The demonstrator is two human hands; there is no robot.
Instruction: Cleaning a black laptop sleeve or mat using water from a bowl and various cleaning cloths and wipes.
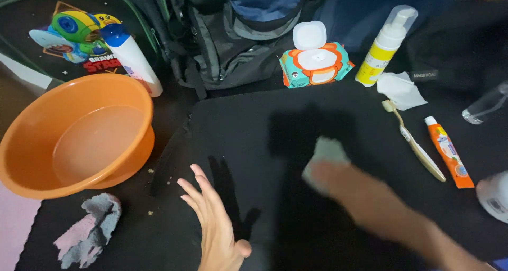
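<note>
My right hand (329,177) is blurred with motion and presses a pale wipe (326,150) onto the middle of a black flat surface (254,123). My left hand (214,223) lies flat on that surface at its near left, fingers spread, holding nothing. A pack of wet wipes (315,64) with its white lid flipped up sits at the far edge.
An orange basin (74,136) stands at the left, with a grey rag (90,229) below it and a white bottle with a blue cap (132,56) behind. At the right lie a foam pump bottle (383,46), a toothbrush (415,144), an orange tube (448,152) and a crumpled tissue (400,89). Backpacks (233,38) fill the back.
</note>
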